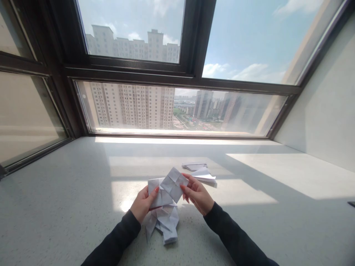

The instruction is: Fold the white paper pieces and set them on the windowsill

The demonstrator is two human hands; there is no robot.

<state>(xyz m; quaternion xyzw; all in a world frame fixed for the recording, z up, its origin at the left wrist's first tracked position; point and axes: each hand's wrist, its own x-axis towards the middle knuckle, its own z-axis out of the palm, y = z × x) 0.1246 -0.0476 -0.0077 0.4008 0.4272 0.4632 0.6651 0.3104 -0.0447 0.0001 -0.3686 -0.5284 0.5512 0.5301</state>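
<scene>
Both my hands hold a folded white paper piece (169, 186) just above a pale stone sill (69, 207). My left hand (143, 202) pinches its left side, thumb on top. My right hand (197, 194) grips its right corner with thumb and fingers closed. Directly under the hands lies a small heap of folded white paper pieces (165, 223). Dark sleeves cover both forearms.
Two more folded white paper pieces (200, 170) lie just beyond my right hand. A large dark-framed window (177, 74) runs along the back, with tall buildings outside. A pale wall (327, 111) rises at the right. A dark object's edge (351, 203) shows at far right.
</scene>
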